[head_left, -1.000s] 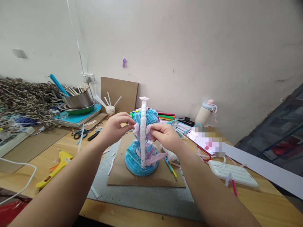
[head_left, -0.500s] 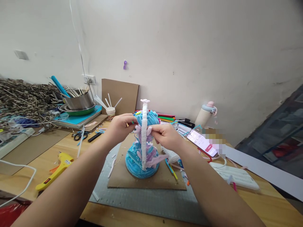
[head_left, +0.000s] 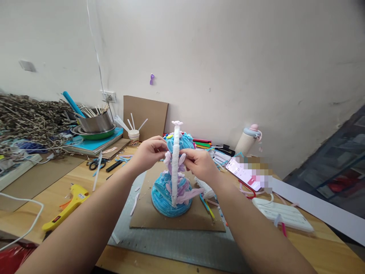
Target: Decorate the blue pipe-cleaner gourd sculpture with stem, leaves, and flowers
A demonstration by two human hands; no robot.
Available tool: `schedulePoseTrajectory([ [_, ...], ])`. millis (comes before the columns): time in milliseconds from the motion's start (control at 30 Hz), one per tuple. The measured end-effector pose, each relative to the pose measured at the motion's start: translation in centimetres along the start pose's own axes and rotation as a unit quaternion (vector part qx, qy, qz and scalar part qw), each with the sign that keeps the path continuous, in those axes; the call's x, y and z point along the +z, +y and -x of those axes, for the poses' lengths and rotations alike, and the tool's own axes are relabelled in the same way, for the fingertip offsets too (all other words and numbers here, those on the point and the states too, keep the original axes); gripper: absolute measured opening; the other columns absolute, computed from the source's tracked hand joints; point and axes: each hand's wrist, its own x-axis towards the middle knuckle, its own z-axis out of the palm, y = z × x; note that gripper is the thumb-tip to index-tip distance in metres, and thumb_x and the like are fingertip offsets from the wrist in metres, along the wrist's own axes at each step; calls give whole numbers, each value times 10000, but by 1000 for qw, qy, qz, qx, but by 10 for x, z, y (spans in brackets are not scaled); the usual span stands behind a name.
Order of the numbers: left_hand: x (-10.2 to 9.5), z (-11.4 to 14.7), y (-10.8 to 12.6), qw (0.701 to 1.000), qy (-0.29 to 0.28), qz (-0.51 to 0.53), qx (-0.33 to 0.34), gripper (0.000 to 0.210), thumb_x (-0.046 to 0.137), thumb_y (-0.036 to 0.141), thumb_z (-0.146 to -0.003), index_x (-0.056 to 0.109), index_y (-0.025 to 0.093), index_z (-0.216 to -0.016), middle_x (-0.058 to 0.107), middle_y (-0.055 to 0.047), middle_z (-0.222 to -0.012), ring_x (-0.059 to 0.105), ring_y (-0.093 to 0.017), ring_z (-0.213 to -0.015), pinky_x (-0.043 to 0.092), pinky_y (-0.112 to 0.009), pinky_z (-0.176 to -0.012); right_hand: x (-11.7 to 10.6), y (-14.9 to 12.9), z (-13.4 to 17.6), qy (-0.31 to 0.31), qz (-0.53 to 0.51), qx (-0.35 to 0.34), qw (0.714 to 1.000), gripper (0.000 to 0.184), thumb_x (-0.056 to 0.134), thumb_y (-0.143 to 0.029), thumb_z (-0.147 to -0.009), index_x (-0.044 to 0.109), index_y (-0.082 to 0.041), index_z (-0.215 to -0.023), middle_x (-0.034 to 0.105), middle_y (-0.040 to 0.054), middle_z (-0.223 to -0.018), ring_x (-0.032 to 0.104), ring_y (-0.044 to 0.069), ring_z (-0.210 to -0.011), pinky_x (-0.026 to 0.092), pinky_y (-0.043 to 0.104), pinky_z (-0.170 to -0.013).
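Note:
A fuzzy pipe-cleaner sculpture stands upright before me, with a round blue base, lilac petal-like pieces in its middle and a blue top. Along its near side rises a white fuzzy post tipped with a small pale flower. From the left, my left hand pinches at the sculpture just under the blue top. My right hand does the same from the right, thumb and forefinger together beside the lilac pieces. Both sets of fingertips are partly hidden by the post and petals.
Brown cardboard lies under the sculpture on a grey cutting mat. A yellow glue gun and scissors are at left. To the right are a phone, a white power strip and a bottle.
The view has shifted slightly. Both hands stay at the upper part of the sculpture, their fingers moving only a little.

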Motion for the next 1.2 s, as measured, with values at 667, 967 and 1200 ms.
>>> schedulePoseTrajectory([
  [667,1,1,-2,960,-29,249,-121,207,758,202,-666,614,139,-800,639,-1,-730,598,-102,-665,487,-235,-638,18,11,-9,75,220,-82,969,287,538,-255,-845,681,-312,-1087,366,11,-1496,210,282,-1414,49,537,-1109],
  [967,6,-1,0,941,-22,308,-140,250,804,232,-610,605,133,-724,625,20,-675,577,-85,-611,460,-208,-605,25,14,-17,111,197,-53,973,301,574,-290,-829,658,-325,-1116,469,8,-1422,281,262,-1387,81,478,-1116],
  [1200,9,-1,0,941,-7,308,-141,240,799,222,-601,603,135,-707,623,24,-640,556,-77,-572,437,-200,-572,24,16,-20,119,186,-50,974,186,601,-348,-799,708,-283,-937,507,27,-1383,307,291,-1370,50,504,-1111],
])
